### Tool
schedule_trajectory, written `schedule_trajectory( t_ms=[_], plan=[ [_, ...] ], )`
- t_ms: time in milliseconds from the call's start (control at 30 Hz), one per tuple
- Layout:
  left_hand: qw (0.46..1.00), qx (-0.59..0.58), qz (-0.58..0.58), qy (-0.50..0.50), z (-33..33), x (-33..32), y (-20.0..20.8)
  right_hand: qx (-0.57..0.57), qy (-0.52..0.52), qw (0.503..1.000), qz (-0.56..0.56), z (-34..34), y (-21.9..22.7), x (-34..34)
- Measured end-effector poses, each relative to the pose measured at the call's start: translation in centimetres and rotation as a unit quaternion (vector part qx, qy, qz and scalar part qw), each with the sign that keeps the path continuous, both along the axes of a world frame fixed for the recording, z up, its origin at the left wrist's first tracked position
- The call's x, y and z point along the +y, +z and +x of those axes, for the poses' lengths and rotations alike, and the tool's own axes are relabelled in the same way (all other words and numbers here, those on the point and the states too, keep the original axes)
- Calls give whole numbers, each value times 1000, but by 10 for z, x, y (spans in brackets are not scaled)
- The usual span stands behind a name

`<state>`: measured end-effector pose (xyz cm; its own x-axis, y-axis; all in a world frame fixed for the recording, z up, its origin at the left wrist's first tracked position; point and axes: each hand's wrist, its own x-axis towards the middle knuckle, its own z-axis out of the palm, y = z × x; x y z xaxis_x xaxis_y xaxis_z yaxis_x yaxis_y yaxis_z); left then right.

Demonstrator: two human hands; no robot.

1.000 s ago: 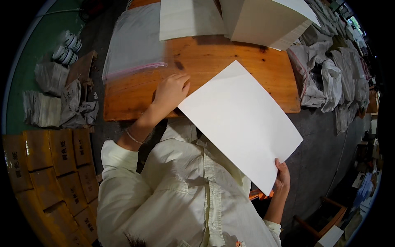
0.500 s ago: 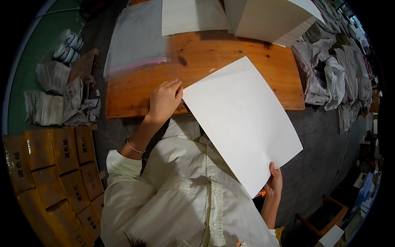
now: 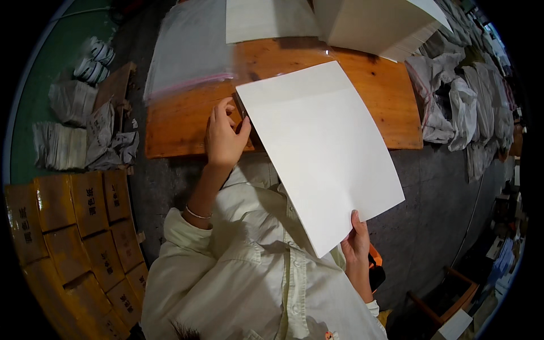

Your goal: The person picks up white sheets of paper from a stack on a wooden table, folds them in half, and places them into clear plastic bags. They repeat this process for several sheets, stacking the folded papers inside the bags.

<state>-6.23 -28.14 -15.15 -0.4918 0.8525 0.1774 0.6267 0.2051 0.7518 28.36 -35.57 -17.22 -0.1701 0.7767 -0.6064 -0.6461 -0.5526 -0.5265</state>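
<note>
Boxes (image 3: 73,226) stacked far left; bags (image 3: 190,45) on worktop (image 3: 175,133); left hand (image 3: 225,136) half curled beside paper (image 3: 323,153), hold cannot be told; paper slants over worktop's near edge; right hand (image 3: 356,241) closed on its lower end, thumb uppermost; sacks (image 3: 453,105) at right

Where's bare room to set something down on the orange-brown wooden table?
Front-left, between the flat, clear plastic bags, the left hand and the front edge of the table. Also right of the white rectangular sheet, in front of the tall cream paper stack. The back is crowded with bags and paper.
</note>
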Motion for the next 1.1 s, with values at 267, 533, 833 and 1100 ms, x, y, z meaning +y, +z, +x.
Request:
schedule_trajectory(
  t_ms=[267, 533, 833, 1100],
  plan=[
    [889, -433, 140, -46, 20, 12, -27, -26, -13, 999, -20, -43, 34, 14],
    [867, -473, 161, -3, 32, 32, -42, 33, 10, 999, 5, -43, 30, 5],
    [870, -469, 125, -91, 27, 47, -79, 23, 3, 1000, 14, -53, 40, 2],
    [774, -606, 126, -132, 53, 12, -83, 86, -9, 996, 22, -79, 40, 4]
  ],
)
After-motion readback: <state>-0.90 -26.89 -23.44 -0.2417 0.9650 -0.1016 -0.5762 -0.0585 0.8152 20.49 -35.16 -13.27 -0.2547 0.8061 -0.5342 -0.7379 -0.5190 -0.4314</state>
